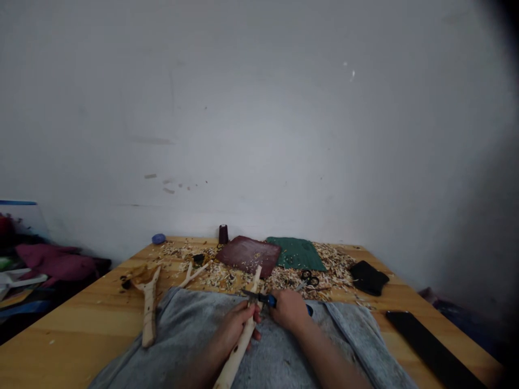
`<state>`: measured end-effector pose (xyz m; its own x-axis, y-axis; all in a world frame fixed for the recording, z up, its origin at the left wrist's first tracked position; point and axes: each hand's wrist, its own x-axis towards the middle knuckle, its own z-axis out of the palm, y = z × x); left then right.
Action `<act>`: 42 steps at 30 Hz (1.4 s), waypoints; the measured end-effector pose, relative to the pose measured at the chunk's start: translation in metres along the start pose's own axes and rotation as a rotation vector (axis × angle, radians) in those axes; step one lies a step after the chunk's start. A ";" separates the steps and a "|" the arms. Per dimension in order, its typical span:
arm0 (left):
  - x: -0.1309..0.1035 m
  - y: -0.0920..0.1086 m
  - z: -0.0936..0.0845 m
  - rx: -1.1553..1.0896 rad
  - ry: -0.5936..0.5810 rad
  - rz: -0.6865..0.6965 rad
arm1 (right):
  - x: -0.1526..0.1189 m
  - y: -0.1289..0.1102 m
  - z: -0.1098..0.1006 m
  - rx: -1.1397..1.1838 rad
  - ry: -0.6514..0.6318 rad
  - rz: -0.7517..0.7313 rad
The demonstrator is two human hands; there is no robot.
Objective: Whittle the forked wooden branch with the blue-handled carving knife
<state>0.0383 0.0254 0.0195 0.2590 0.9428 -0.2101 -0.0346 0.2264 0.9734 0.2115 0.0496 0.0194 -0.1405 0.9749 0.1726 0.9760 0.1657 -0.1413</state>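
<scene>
My left hand (235,328) grips a long pale peeled wooden stick (239,351) that runs from the bottom edge up towards the table's middle. My right hand (288,309) holds a small knife (259,296) with a blue and black handle, its blade laid across the stick just above my left fingers. Both hands rest over a grey cloth (190,329) spread on the wooden table (85,319). Wood shavings (227,276) lie scattered just beyond the stick's tip.
A forked branch (148,308) and a smaller forked twig (192,274) lie left. A dark red mat (248,254), green mat (298,253), scissors (309,279), black pouch (368,277), thread spool (223,234) and blue disc (158,238) sit farther back. A black strip (430,348) lies right.
</scene>
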 end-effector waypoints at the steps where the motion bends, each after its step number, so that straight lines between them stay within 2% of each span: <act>1: 0.000 -0.001 -0.001 -0.004 -0.027 -0.002 | -0.001 -0.002 -0.001 0.006 0.004 -0.015; 3: 0.002 -0.002 -0.001 0.007 -0.059 -0.004 | -0.001 -0.004 -0.002 0.009 0.007 -0.021; 15: 0.015 -0.016 -0.009 0.009 -0.083 0.040 | 0.004 -0.007 0.004 -0.016 0.026 0.067; 30: 0.017 -0.010 -0.006 0.148 -0.016 0.026 | 0.008 -0.008 0.012 0.010 0.090 0.084; 42: 0.018 -0.008 -0.003 0.079 -0.010 0.054 | 0.009 -0.012 0.009 0.037 0.056 0.117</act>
<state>0.0399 0.0413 0.0077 0.2686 0.9504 -0.1569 0.0273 0.1553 0.9875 0.1972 0.0577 0.0141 -0.0154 0.9782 0.2070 0.9783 0.0575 -0.1991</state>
